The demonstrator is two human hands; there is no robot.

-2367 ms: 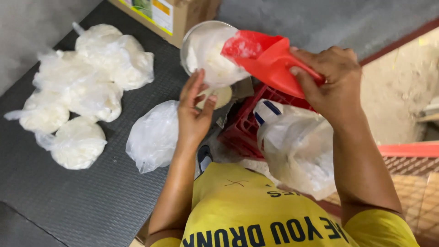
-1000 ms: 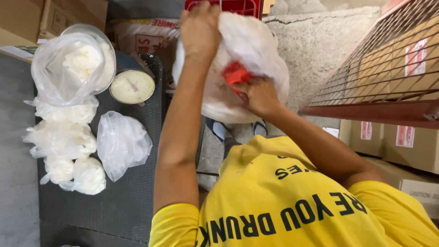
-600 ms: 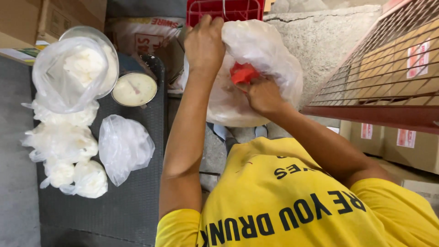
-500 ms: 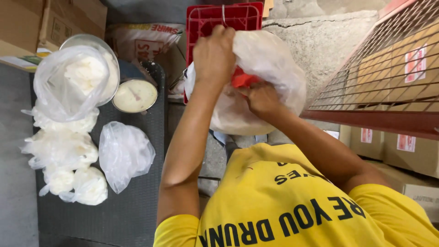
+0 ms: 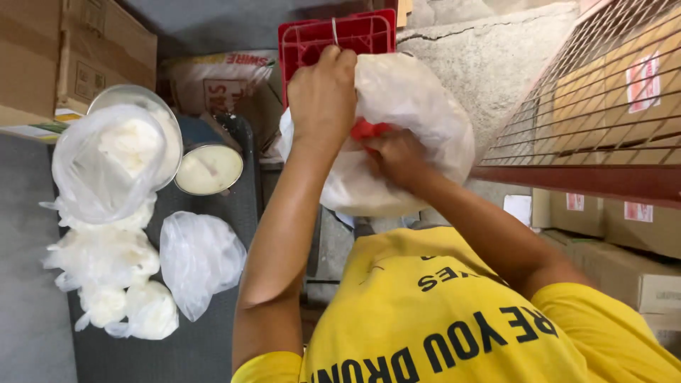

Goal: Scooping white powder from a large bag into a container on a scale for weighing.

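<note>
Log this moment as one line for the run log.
left hand: grips top of large plastic bag | right hand: inside bag, holding red scoop | bag: over red crate

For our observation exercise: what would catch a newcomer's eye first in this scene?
The large translucent plastic bag at centre, gripped at its top by the left hand while the right hand works a small red plastic scoop inside it. On the dark ribbed mat at left lie tied white-filled bags.
</note>
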